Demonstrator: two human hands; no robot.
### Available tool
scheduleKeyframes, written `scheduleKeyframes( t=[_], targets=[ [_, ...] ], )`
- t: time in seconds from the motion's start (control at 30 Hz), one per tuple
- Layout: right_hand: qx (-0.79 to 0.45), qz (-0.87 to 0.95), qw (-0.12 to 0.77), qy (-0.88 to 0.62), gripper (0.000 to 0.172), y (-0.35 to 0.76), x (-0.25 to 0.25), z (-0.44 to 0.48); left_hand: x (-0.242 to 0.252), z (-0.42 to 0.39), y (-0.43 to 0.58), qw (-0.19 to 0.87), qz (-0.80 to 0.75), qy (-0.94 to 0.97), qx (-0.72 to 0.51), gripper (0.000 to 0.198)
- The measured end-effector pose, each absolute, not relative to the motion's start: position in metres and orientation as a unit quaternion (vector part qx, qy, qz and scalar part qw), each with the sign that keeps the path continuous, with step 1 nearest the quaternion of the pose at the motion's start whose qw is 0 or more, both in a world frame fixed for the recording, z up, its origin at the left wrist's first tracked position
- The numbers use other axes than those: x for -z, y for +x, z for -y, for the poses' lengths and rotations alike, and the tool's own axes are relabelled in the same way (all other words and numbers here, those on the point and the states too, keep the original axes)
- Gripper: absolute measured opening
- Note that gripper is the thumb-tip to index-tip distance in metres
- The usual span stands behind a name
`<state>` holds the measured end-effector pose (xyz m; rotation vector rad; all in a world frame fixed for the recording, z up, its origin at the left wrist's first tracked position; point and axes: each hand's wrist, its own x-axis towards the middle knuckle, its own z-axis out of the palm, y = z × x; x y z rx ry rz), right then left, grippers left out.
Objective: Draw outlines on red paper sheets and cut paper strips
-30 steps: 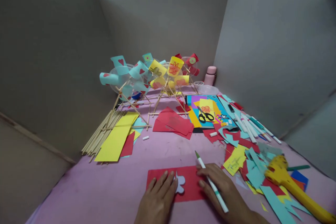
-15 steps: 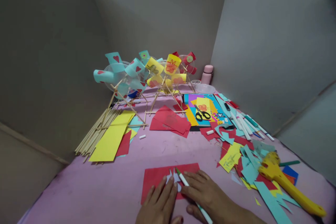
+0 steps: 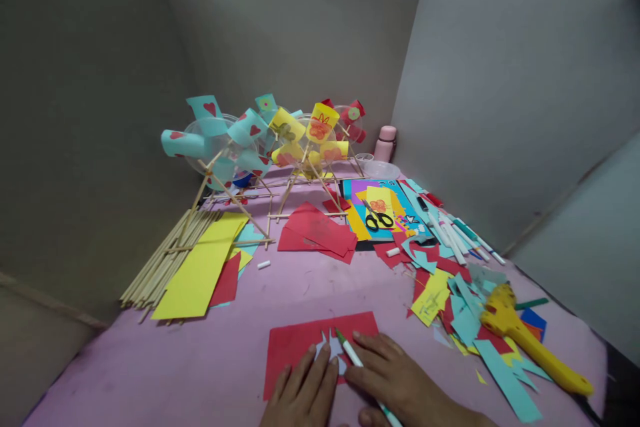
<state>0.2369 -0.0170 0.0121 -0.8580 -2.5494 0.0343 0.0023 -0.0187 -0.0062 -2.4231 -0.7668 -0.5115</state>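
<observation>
A red sheet of paper (image 3: 287, 345) lies on the pink tabletop close to me. On it rests a small pale paper cutout (image 3: 336, 345) with thin points at its top, partly hidden by my fingers. My left hand (image 3: 306, 388) is laid flat over the cutout and the sheet, fingers stretched out. In my right hand (image 3: 393, 373) is a green-tipped marker (image 3: 353, 354) with a white barrel. Its tip meets the red paper right beside the cutout's upper points. Some fingertips of that hand also rest on the sheet.
Paper scraps (image 3: 465, 320) and a yellow glue gun (image 3: 530, 340) lie to the right, with several markers (image 3: 453, 240) behind. Scissors (image 3: 379, 219) sit on coloured sheets. Paper-bladed wheels on stick frames (image 3: 305, 147) stand at the back. Sticks (image 3: 165, 260) and yellow paper (image 3: 203, 273) lie left.
My view has turned and tilted a little, so the background sits further left. Both hands keep almost the same place on the paper, the marker tip still by the cutout's points.
</observation>
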Motion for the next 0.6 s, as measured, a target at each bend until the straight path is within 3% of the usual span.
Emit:
scheduleKeyframes(
  t=[0.07,0.17,0.27,0.43,0.6],
  targets=[
    [0.01,0.925,0.21,-0.318,0.039,0.236,-0.01,0.015,-0.001,0.014,0.002,0.233,0.289,-0.903,0.218,0.041],
    [0.015,0.924,0.206,-0.32,0.041,0.236,-0.007,0.015,-0.019,-0.003,0.003,0.09,0.332,-0.902,0.26,0.028],
    [0.005,0.922,0.214,-0.322,0.041,0.236,-0.005,0.015,-0.039,-0.029,0.011,-0.025,0.41,-0.88,0.238,0.029],
    [-0.002,0.925,0.209,-0.317,0.041,0.236,-0.002,0.013,-0.047,-0.061,0.033,-0.03,0.387,-0.898,0.208,0.013],
    [-0.004,0.923,0.213,-0.319,0.038,0.236,-0.002,0.014,-0.043,-0.076,0.029,0.004,0.379,-0.899,0.217,0.021]
  ],
)
